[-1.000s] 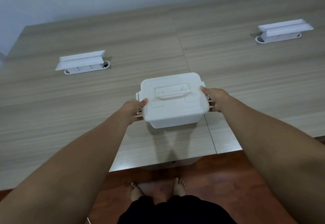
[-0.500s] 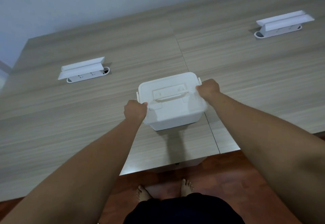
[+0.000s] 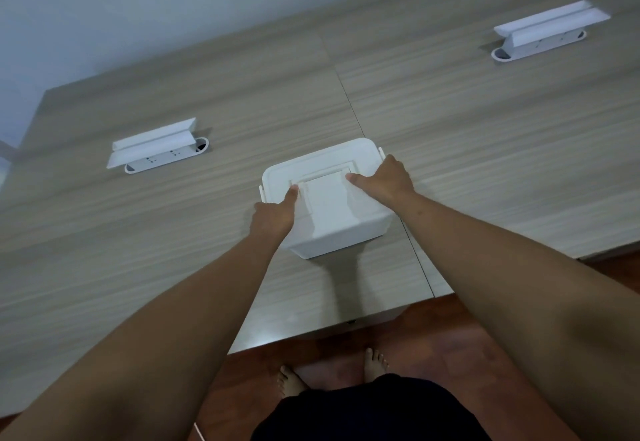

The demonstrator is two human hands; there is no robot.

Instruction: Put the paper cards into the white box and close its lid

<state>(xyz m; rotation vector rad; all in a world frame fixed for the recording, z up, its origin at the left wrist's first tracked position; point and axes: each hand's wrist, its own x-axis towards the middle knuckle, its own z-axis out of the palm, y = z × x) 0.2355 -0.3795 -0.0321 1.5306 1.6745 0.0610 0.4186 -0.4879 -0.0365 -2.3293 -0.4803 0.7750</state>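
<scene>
Both hands grasp the white box point(image 3: 329, 212) at centre frame. The left hand point(image 3: 273, 217) clasps the lid's left edge, thumb lying on the lid point(image 3: 325, 170) top beside the recessed handle point(image 3: 327, 186). The right hand point(image 3: 384, 181) clasps the right edge, its thumb pointing inward across the lid toward the same handle. Both forearms extend from the lower corners of the frame and converge on the box, wrists nearly straight. The lid sits down flat on the box; the side latches cannot be judged. The box stands on the wooden table point(image 3: 485, 149), near its front edge. No paper cards are visible outside it. One white socket unit point(image 3: 159, 146) sits at left, another socket unit point(image 3: 547, 30) at upper right.
</scene>
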